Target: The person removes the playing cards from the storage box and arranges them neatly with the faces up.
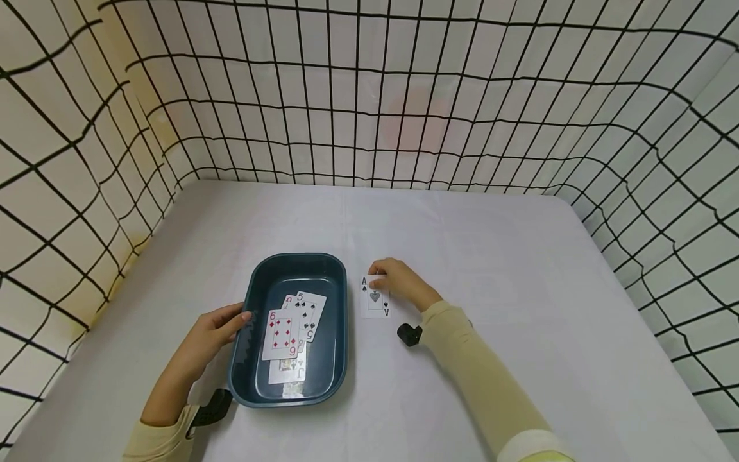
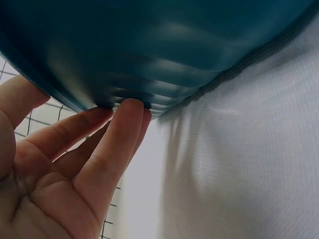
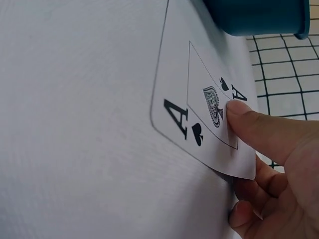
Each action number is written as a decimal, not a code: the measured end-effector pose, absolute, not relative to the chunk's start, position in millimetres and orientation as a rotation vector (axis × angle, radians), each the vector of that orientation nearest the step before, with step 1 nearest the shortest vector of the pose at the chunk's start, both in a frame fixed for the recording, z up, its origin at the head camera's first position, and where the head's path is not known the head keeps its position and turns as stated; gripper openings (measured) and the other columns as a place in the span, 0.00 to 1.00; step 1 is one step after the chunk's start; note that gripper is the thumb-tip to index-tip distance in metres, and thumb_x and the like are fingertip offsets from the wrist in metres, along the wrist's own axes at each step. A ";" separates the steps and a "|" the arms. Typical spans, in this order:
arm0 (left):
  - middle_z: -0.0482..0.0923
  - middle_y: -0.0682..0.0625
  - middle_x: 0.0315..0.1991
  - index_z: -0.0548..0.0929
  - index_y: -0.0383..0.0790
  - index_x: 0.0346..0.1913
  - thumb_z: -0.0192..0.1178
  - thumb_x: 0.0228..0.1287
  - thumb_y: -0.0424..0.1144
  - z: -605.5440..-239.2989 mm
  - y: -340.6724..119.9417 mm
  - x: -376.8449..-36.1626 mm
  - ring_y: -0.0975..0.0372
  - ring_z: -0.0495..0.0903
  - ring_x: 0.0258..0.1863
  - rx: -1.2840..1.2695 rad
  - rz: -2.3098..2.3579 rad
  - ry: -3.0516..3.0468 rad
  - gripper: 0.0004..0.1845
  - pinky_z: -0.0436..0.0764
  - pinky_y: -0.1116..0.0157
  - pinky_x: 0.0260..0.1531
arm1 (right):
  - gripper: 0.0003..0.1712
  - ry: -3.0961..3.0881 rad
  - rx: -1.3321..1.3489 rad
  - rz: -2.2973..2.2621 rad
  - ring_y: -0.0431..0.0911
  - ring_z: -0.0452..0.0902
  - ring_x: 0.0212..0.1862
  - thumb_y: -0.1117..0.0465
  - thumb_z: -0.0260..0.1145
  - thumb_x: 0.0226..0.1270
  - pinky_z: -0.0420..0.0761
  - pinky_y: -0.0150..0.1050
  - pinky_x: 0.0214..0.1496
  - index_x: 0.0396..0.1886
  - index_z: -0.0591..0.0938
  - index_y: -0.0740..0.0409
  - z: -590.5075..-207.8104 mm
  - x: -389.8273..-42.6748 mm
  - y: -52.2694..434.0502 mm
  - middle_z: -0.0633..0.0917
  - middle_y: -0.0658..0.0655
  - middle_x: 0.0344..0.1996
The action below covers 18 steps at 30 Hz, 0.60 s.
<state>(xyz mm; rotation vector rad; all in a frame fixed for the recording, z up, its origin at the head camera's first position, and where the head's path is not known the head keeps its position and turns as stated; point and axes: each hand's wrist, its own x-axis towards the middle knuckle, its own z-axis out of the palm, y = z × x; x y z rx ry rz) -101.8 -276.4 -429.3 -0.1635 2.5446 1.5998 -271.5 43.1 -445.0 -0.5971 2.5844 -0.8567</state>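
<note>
The right hand point(image 1: 398, 282) pinches the ace of spades point(image 1: 375, 297), thumb on the printed face and the other fingers curled beneath one edge, so that the card stands partly lifted off the white table point(image 1: 491, 269) just beside the right wall of the dark teal tray point(image 1: 337, 359). The left hand point(image 1: 210, 333) lies with straight fingers pressed against the tray's left outer wall (the wrist view shows the fingertips point(image 2: 130, 107) under the ribbed rim), steadying rather than gripping it. The main risk, as a judgement, is a slipping pinch: the card is thin, glossy and flexible, held at one edge only, and may bow, slide from under the thumb, or drop back flat, where a smooth cloth gives little purchase for lifting it again. A second risk is the card's edge catching the tray's raised rim, tipping it face down or nudging the tray. The ace is white, with a single ornate black spade at its centre inside a thin frame and black A indices at opposite corners. In the tray lie a six of diamonds point(image 1: 281, 333), a five of spades point(image 1: 308, 314) and a jack point(image 1: 288, 371), overlapping and face up.
</note>
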 end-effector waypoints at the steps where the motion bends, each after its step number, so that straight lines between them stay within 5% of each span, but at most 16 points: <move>1: 0.66 0.34 0.58 0.64 0.27 0.61 0.50 0.65 0.50 -429.4 -276.3 -101.8 0.43 0.67 0.55 -0.162 1.601 2.546 0.32 0.69 0.49 0.49 | 0.06 2.593 -0.603 -0.854 0.46 0.68 0.37 0.62 0.66 0.56 0.70 0.38 0.41 0.34 0.80 0.54 -444.8 -271.0 42.8 0.75 0.52 0.31; 18: 0.66 0.34 0.58 0.65 0.27 0.61 0.50 0.65 0.50 -429.5 -276.3 -100.6 0.43 0.67 0.55 -0.149 1.615 2.545 0.32 0.69 0.48 0.49 | 0.12 2.619 -0.711 -0.838 0.47 0.64 0.36 0.60 0.67 0.55 0.66 0.38 0.36 0.38 0.75 0.55 -446.4 -270.8 46.0 0.70 0.55 0.30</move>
